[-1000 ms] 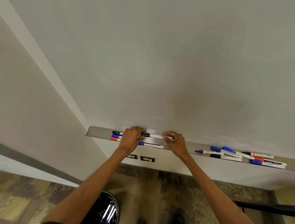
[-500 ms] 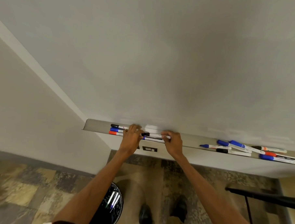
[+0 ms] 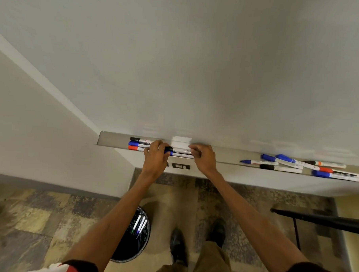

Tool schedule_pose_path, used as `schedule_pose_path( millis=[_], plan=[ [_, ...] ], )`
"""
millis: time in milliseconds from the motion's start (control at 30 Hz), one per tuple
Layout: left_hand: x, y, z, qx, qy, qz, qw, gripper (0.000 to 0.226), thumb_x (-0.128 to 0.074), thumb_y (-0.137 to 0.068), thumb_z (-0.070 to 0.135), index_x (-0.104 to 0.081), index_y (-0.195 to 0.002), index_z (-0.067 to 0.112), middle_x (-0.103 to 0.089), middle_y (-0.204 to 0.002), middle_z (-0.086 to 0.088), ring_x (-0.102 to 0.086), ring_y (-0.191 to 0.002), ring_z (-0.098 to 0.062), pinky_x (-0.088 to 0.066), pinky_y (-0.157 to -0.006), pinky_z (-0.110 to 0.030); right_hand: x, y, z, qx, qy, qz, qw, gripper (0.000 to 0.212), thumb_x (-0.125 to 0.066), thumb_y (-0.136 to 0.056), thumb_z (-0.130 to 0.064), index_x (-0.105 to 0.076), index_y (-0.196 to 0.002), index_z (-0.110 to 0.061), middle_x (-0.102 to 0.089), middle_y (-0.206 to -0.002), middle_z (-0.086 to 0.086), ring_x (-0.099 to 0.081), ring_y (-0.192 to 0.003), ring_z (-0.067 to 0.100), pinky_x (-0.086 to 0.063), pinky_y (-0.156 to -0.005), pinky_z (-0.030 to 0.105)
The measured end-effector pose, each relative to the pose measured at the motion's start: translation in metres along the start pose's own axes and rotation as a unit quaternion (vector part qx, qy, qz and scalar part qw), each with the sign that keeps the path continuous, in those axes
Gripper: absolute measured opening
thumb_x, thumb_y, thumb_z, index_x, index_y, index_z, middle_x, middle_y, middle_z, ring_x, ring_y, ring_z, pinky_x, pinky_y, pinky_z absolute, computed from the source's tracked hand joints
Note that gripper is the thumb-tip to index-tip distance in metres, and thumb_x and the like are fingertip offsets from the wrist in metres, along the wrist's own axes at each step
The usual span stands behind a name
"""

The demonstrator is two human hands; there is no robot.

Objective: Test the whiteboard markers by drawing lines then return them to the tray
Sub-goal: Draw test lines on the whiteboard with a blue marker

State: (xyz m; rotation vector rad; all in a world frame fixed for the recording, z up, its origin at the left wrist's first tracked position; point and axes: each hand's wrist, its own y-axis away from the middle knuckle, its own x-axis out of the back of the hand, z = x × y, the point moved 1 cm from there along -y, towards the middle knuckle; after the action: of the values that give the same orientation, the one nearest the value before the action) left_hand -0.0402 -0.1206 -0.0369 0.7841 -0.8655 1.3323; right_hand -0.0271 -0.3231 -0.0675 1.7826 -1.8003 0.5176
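Under the whiteboard [image 3: 198,64], over the tray [image 3: 110,140], left hand [image 3: 155,158] curls over the cap end and right hand [image 3: 203,159] pinches the tail of one black marker [image 3: 181,150]. It's held level beside the left row [image 3: 137,144], probably so it lands lined up.

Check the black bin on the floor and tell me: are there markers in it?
Yes, a few white-barrelled markers lie inside the black bin on the floor.
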Motion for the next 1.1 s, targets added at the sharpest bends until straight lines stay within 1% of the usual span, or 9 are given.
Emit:
schedule_pose_path(
  millis=[167, 267, 333, 533, 600, 667, 800, 967, 1100],
  plan=[
    [-0.008, -0.004, 0.026, -0.026, 0.007, 0.015, 1.000, 0.027, -0.057, -0.099, 0.019, -0.059, -0.125, 0.011, -0.053, -0.131, -0.012, -0.048, -0.125, -0.028, -0.034, -0.109, -0.049, 0.026, 0.013, 0.016, 0.003, -0.037, 0.039, 0.999, 0.019, -0.061, -0.097, -0.017, -0.071, -0.110, -0.025, -0.072, -0.109, -0.003, -0.062, -0.105, 0.021, -0.050, -0.096, 0.050],
    [-0.018, -0.010, 0.055, -0.065, 0.000, 0.015, 0.998, 0.024, -0.055, -0.099, 0.017, -0.062, -0.121, 0.010, -0.057, -0.126, -0.012, -0.051, -0.118, -0.029, -0.039, -0.097, -0.045, 0.055, 0.018, 0.029, -0.008, -0.037, 0.055, 0.998, 0.016, -0.060, -0.097, -0.013, -0.071, -0.107, -0.020, -0.071, -0.106, 0.002, -0.063, -0.101, 0.022, -0.053, -0.095, 0.045],
    [-0.030, -0.015, 0.077, -0.082, 0.003, -0.001, 0.997, 0.023, -0.053, -0.100, 0.018, -0.062, -0.119, 0.010, -0.058, -0.122, -0.012, -0.053, -0.113, -0.028, -0.040, -0.092, -0.043, 0.078, 0.021, 0.037, -0.014, -0.028, 0.068, 0.997, 0.015, -0.060, -0.097, -0.011, -0.072, -0.106, -0.016, -0.071, -0.104, 0.005, -0.063, -0.099, 0.023, -0.054, -0.095, 0.042],
    [-0.071, -0.020, 0.150, -0.123, 0.040, -0.052, 0.990, 0.023, -0.051, -0.100, 0.018, -0.064, -0.117, 0.010, -0.063, -0.120, -0.010, -0.055, -0.114, -0.027, -0.039, -0.094, -0.039, 0.146, 0.033, 0.070, -0.033, 0.041, 0.095, 0.994, 0.026, -0.061, -0.087, -0.001, -0.072, -0.105, -0.014, -0.071, -0.102, 0.008, -0.062, -0.100, 0.026, -0.051, -0.093, 0.044],
    [-0.085, -0.019, 0.177, -0.138, 0.051, -0.065, 0.987, 0.023, -0.052, -0.100, 0.017, -0.066, -0.116, 0.009, -0.063, -0.120, -0.009, -0.055, -0.114, -0.027, -0.039, -0.095, -0.039, 0.164, 0.038, 0.083, -0.039, 0.077, 0.099, 0.991, 0.025, -0.063, -0.084, -0.002, -0.073, -0.103, -0.014, -0.072, -0.101, 0.006, -0.060, -0.100, 0.026, -0.051, -0.092, 0.046],
    [-0.099, -0.019, 0.198, -0.149, 0.050, -0.089, 0.984, 0.025, -0.052, -0.100, 0.019, -0.066, -0.118, 0.010, -0.062, -0.120, -0.009, -0.054, -0.114, -0.027, -0.041, -0.096, -0.040, 0.178, 0.043, 0.096, -0.036, 0.114, 0.087, 0.989, 0.025, -0.067, -0.080, -0.005, -0.072, -0.102, -0.015, -0.073, -0.099, 0.003, -0.058, -0.100, 0.025, -0.046, -0.091, 0.043],
    [-0.124, -0.019, 0.223, -0.162, 0.016, -0.129, 0.978, 0.027, -0.057, -0.098, 0.022, -0.067, -0.121, 0.012, -0.061, -0.116, -0.010, -0.051, -0.115, -0.028, -0.042, -0.091, -0.041, 0.189, 0.049, 0.120, -0.018, 0.164, 0.069, 0.984, 0.026, -0.071, -0.076, -0.011, -0.073, -0.101, -0.018, -0.072, -0.101, 0.000, -0.057, -0.103, 0.024, -0.039, -0.088, 0.039],
    [-0.134, -0.022, 0.234, -0.153, 0.006, -0.123, 0.981, 0.021, -0.062, -0.094, 0.014, -0.071, -0.113, 0.011, -0.065, -0.109, -0.009, -0.051, -0.113, -0.027, -0.041, -0.086, -0.039, 0.186, 0.048, 0.133, 0.008, 0.197, 0.076, 0.977, 0.020, -0.073, -0.080, -0.014, -0.074, -0.100, -0.017, -0.070, -0.099, 0.000, -0.056, -0.105, 0.024, -0.036, -0.092, 0.043],
    [-0.131, -0.024, 0.235, -0.151, -0.001, -0.124, 0.981, 0.020, -0.058, -0.096, 0.011, -0.069, -0.112, 0.010, -0.065, -0.115, -0.008, -0.051, -0.117, -0.026, -0.039, -0.091, -0.037, 0.185, 0.045, 0.134, 0.019, 0.198, 0.070, 0.978, 0.019, -0.074, -0.082, -0.015, -0.074, -0.101, -0.017, -0.069, -0.101, 0.001, -0.056, -0.107, 0.026, -0.033, -0.094, 0.044]
  ],
)
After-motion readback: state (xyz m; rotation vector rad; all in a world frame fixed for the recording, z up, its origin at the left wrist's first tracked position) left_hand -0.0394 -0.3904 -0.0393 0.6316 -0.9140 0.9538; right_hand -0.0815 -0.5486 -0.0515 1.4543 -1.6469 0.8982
